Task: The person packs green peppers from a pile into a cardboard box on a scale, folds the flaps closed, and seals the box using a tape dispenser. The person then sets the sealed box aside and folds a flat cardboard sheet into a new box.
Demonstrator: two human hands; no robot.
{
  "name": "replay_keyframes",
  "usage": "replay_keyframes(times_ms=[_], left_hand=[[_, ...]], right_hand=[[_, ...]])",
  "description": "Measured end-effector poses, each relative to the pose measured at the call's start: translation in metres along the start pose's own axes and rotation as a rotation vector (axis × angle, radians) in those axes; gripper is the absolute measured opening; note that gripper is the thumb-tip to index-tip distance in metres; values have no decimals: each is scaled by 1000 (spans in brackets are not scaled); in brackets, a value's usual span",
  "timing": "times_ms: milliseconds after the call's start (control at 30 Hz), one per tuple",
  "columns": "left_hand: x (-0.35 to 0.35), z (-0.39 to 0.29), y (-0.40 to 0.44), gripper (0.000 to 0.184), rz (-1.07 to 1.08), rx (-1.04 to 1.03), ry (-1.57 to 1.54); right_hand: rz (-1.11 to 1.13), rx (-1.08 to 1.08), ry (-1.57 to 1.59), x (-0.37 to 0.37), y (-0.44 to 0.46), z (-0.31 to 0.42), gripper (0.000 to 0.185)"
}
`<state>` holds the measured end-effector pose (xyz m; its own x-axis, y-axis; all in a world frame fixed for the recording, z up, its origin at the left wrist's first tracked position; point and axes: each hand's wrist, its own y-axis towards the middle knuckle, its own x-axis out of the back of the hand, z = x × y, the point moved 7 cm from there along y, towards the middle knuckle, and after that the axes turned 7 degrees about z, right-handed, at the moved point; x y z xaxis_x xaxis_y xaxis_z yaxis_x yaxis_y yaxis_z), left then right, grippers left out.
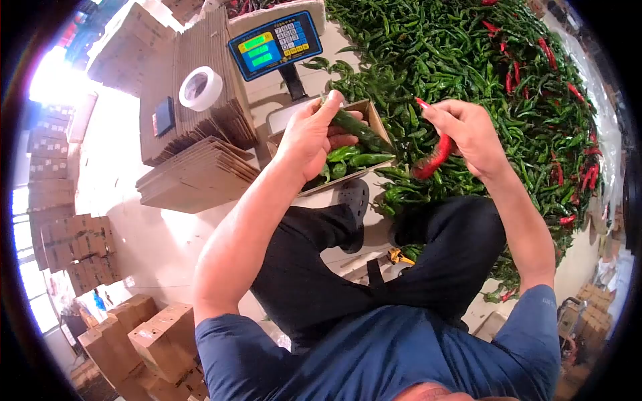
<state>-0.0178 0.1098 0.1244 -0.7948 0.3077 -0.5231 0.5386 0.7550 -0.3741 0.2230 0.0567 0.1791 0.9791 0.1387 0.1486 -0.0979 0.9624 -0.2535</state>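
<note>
My left hand is closed around a dark green chili pepper, held over an open cardboard box. Inside that box lie several lighter green peppers. To the right, my right hand pinches a red chili pepper above the big pile of green peppers. The red pepper's lower end is slightly blurred. Behind the box stands a digital scale display with its screens lit.
Stacked flat cardboard stands on the left, with a tape roll and a dark flat item on top. Closed cartons sit at the lower left. A yellow tool lies on the floor between my legs. Red peppers dot the pile.
</note>
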Motion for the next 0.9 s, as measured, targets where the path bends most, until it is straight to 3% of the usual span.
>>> replay_keyframes(times_ms=[100, 167, 233, 333, 433, 500, 667, 800, 900], left_hand=[[-24, 11, 2, 38, 115, -43, -37], [-36, 16, 1, 41, 257, -74, -118], [-42, 19, 3, 41, 271, -133, -147], [-45, 30, 19, 41, 369, -96, -66], [-52, 37, 29, 34, 408, 0, -28], [-61, 36, 32, 34, 497, 5, -31], [-82, 46, 36, 38, 586, 29, -70], [-98, 55, 46, 47, 625, -6, -67], [-107, 62, 54, 36, 522, -27, 18]], right_hand=[[75, -139, 3, -29, 11, 32, 38], [91, -78, 253, -36, 31, 10, 42], [168, -214, 345, -35, 31, -6, 38], [-93, -354, 525, -39, 17, -14, 37], [160, -454, 629, -23, 13, -32, 38], [104, -475, 631, -7, 13, -38, 42], [-253, -378, 649, 33, 10, -47, 48], [-266, -261, 690, 34, 20, -54, 47], [-255, -150, 734, 36, 25, -49, 44]])
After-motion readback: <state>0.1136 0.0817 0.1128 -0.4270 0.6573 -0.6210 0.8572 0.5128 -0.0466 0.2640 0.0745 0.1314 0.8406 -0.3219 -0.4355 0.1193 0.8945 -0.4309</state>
